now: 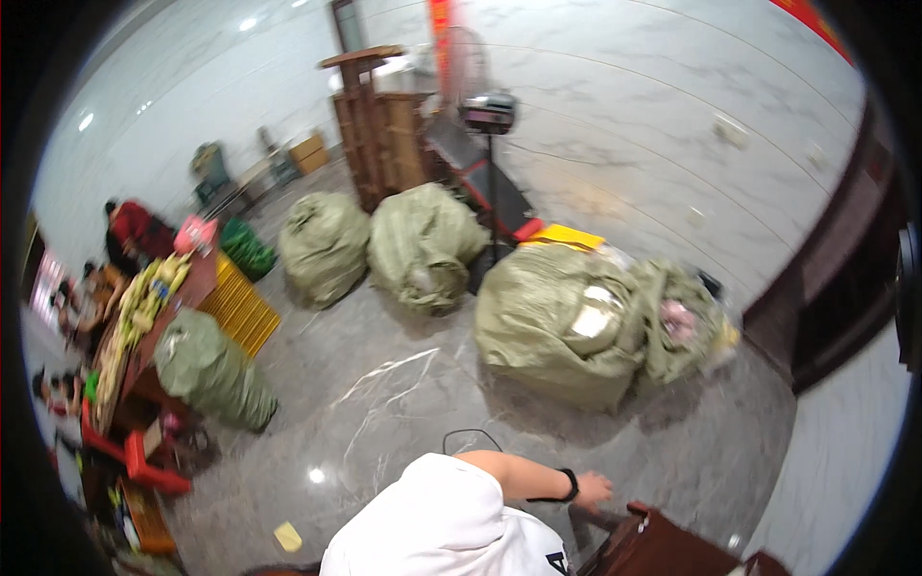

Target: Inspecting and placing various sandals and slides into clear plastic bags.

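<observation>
My left arm, in a white short sleeve (432,509) with a black band (569,486) at the wrist, stretches across to the right at the lower edge. At its end my left hand (594,490) has its fingers loosely apart, and no object shows in them. Just below and right of it stands a dark brown chair (653,547); whether the fingertips touch it I cannot tell. My right hand is out of sight.
Large green woven sacks (557,322) stand on the grey floor, one holding something pink (677,322). A stand fan (490,113) rises behind them. At left, a table (144,374) bears yellow cloth, with people beyond and a red stool (154,466) nearby. A dark doorway (836,250) is right.
</observation>
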Action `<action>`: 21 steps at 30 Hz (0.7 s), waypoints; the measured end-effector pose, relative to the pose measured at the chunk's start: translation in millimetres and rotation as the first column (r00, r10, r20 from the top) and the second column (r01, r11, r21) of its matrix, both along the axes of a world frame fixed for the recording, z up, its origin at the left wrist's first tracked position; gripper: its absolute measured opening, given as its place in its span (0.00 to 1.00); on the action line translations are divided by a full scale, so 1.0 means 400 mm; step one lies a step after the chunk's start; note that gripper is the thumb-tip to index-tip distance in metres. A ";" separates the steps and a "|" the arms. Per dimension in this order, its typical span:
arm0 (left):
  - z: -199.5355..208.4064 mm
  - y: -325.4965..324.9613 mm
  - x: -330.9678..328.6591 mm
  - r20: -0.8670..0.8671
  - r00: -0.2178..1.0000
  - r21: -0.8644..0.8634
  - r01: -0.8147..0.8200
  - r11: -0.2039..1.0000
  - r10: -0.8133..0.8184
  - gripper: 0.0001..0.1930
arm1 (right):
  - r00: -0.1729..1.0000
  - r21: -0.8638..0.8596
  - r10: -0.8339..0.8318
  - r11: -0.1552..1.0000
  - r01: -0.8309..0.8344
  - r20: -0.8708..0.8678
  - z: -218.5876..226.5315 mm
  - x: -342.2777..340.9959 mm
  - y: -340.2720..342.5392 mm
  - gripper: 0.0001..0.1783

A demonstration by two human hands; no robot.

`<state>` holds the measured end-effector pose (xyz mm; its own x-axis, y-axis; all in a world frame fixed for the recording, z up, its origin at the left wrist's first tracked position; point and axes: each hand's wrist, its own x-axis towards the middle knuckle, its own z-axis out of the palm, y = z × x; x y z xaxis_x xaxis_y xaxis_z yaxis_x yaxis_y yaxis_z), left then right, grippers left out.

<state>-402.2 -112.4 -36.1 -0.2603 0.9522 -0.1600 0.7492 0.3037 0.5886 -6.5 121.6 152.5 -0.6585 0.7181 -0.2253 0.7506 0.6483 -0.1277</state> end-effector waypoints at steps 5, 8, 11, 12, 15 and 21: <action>-0.122 -0.527 -0.216 -0.159 0.752 -0.203 -0.658 0.725 0.639 0.17 | 0.972 0.099 0.236 0.967 -0.236 0.020 0.114 -0.432 0.075 0.19; -0.153 -0.854 -0.130 -0.135 0.140 -0.359 -0.930 0.083 0.981 0.14 | 0.935 0.150 0.353 0.923 -0.355 0.041 0.155 -0.623 0.096 0.18; -0.166 -1.059 0.132 -0.144 -0.355 -0.370 -0.846 -0.383 0.924 0.20 | 0.903 0.199 0.425 0.882 -0.428 0.060 0.164 -0.776 0.125 0.18; -0.178 -1.078 0.204 -0.138 -0.459 -0.368 -0.799 -0.476 0.878 0.21 | 0.905 0.239 0.419 0.874 -0.423 0.069 0.201 -0.805 0.114 0.18; -0.122 -1.036 0.448 -0.144 -0.731 -0.463 -0.546 -0.698 0.667 0.22 | 0.853 0.241 0.519 0.821 -0.518 0.065 0.060 -0.965 0.216 0.22; -0.223 -0.650 0.870 -0.134 -0.451 -0.622 -0.655 -0.429 0.882 0.20 | 0.839 -0.400 0.541 0.782 -0.479 0.052 -0.161 -1.384 0.245 0.13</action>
